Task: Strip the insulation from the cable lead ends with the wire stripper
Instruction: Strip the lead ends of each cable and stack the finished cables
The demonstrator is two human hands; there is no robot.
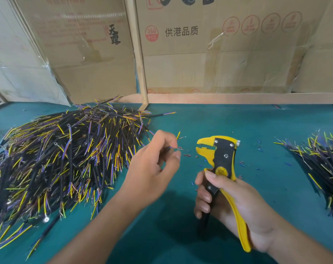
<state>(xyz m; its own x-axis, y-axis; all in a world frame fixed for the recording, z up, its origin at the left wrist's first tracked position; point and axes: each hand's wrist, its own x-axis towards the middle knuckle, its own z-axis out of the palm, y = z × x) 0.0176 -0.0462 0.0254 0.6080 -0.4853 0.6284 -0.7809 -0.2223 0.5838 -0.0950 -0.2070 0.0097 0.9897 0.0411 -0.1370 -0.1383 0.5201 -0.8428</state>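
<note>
My right hand grips the handles of a yellow and black wire stripper, held upright over the green table with its jaws facing left and slightly apart. Left of the jaws, my left hand pinches a thin cable between thumb and fingers. The cable's yellow lead and short blue and brown lead ends stick out past the fingertips toward the stripper, a small gap away. Most of that cable is hidden behind my hand.
A large heap of black cables with yellow, blue and brown leads covers the left of the green table. A smaller cable pile lies at the right edge. Insulation scraps dot the mat. Cardboard boxes stand behind.
</note>
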